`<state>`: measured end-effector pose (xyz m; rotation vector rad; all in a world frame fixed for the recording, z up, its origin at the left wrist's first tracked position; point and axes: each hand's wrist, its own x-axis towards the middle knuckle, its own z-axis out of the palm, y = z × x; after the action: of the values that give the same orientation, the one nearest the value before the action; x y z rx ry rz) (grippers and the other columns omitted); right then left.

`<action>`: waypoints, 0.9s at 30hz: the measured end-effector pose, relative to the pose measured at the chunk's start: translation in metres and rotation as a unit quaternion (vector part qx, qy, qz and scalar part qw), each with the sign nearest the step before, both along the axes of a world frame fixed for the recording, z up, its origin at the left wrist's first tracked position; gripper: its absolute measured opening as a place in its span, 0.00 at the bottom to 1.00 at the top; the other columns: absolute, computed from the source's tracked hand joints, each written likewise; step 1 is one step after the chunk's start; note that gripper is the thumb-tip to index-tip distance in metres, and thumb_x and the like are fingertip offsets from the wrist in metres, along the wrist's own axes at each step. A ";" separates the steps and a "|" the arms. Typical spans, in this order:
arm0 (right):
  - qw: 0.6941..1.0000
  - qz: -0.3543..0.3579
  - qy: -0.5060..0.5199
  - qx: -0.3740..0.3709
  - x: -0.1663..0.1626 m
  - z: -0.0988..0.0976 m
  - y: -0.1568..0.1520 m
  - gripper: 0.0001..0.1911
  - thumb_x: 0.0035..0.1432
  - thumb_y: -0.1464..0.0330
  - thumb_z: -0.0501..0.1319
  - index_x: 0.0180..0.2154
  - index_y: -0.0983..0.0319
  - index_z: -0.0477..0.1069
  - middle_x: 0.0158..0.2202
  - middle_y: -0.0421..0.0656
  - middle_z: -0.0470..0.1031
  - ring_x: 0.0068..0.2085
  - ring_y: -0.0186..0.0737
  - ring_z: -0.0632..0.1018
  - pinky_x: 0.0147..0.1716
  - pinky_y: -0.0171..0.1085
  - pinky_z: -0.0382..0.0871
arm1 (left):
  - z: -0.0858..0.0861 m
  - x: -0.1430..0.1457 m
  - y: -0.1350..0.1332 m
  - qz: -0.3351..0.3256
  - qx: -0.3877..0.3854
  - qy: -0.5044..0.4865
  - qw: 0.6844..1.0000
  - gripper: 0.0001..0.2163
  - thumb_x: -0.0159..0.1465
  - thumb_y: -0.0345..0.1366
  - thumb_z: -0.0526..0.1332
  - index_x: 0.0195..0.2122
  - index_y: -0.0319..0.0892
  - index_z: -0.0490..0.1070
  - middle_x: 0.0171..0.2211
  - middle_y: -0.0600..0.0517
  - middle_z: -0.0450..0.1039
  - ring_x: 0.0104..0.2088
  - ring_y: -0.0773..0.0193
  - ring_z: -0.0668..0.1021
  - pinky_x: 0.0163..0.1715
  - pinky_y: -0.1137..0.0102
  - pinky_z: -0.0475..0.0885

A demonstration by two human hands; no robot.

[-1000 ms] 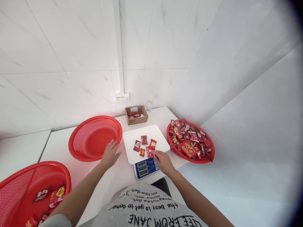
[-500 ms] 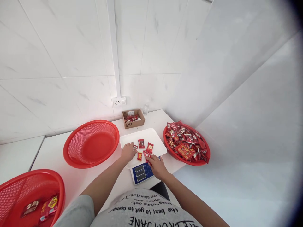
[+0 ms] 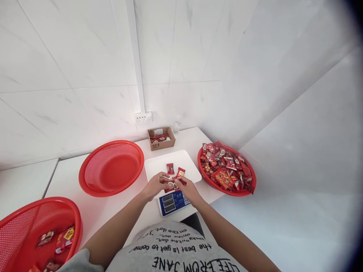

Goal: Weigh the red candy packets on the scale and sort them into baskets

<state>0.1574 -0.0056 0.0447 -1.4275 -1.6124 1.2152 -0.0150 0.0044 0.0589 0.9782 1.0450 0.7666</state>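
Both hands meet over the near part of a white scale tray. My left hand is closed, its fingertips on red wrapped snack packets gathered in front of the body. From the other side my right hand pinches the same bunch with thumb and fingers. How many packets they hold is partly hidden by the fingers. Beyond them on the tray lie a dark red packet and a red packet with a pale figure. The scale's blue panel shows just below the hands.
A red basket heaped with packets stands at right. Left of the tray is an empty red basket; another red basket with several packets is at lower left. A cardboard box of packets sits at the back, near a wall socket.
My hands have come together over the tray, gathering the nearer packets between them. The left hand moved right from the tray's left side. The view has shifted slightly.
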 end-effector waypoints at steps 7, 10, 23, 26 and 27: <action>0.996 0.000 0.087 -0.016 -0.004 0.016 0.000 0.15 0.52 0.56 0.55 0.27 0.61 0.66 0.25 0.37 0.68 0.30 0.34 0.68 0.33 0.34 0.62 | 0.012 0.006 -0.013 -0.043 0.020 0.078 0.996 0.17 0.54 0.51 0.57 0.25 0.41 0.63 0.20 0.57 0.64 0.22 0.71 0.67 0.25 0.73 0.62; 0.995 -0.017 0.101 -0.015 -0.007 0.018 0.000 0.14 0.51 0.56 0.56 0.27 0.61 0.66 0.25 0.38 0.68 0.30 0.34 0.68 0.33 0.34 0.63 | 0.013 0.008 -0.017 -0.035 0.063 0.102 0.992 0.19 0.57 0.52 0.52 0.21 0.41 0.60 0.18 0.58 0.59 0.21 0.71 0.64 0.24 0.73 0.59; 0.989 -0.048 0.128 -0.055 -0.014 0.011 -0.004 0.16 0.50 0.54 0.57 0.27 0.61 0.67 0.25 0.38 0.69 0.28 0.34 0.69 0.30 0.34 0.63 | 0.002 0.015 -0.030 -0.012 0.015 0.087 0.996 0.19 0.56 0.55 0.53 0.28 0.41 0.63 0.19 0.57 0.64 0.22 0.69 0.67 0.25 0.72 0.64; 0.991 -0.034 0.104 -0.081 -0.009 0.005 -0.005 0.16 0.51 0.54 0.55 0.27 0.61 0.67 0.21 0.37 0.66 0.25 0.33 0.67 0.28 0.33 0.62 | -0.010 -0.004 -0.022 0.081 0.019 0.088 0.993 0.20 0.54 0.56 0.55 0.26 0.40 0.63 0.18 0.58 0.63 0.20 0.71 0.67 0.24 0.73 0.63; 0.992 -0.036 0.090 -0.077 -0.006 0.003 -0.004 0.16 0.52 0.55 0.54 0.26 0.61 0.67 0.20 0.36 0.65 0.24 0.33 0.67 0.27 0.33 0.62 | -0.012 -0.014 -0.017 0.129 0.017 0.083 0.988 0.21 0.53 0.56 0.55 0.26 0.40 0.63 0.18 0.58 0.63 0.20 0.71 0.66 0.23 0.73 0.63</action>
<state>0.1513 -0.0099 0.0472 -1.4122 -1.3597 1.4093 -0.0294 -0.0123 0.0467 0.9582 1.3254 0.9287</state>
